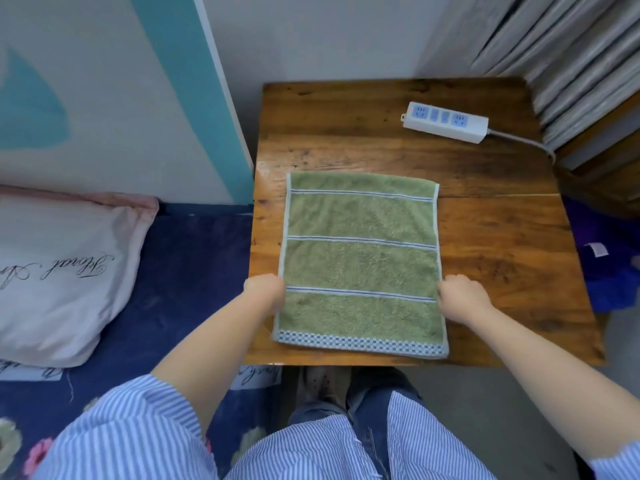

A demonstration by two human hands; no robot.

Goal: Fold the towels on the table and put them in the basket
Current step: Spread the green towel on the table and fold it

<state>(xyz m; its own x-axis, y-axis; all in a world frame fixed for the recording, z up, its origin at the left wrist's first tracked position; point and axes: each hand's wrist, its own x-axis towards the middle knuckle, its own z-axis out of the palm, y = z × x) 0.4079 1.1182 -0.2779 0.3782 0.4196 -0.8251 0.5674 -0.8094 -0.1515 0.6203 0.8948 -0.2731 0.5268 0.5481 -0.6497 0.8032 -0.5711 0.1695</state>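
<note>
My left hand (265,292) pinches left edge of green towel (360,261), grip curled on hem. My right hand (462,297) pinches right edge at same height, grip likewise curled. Towel lies flat, centre of frame, checkered border nearest me, on wooden surface (485,237). White power strip (445,122) upper right, well apart from towel. Pink pillow (62,271) on bed, left of frame.

green towel (362,261) flat on wooden table (502,237), hands gripping side edges
</note>
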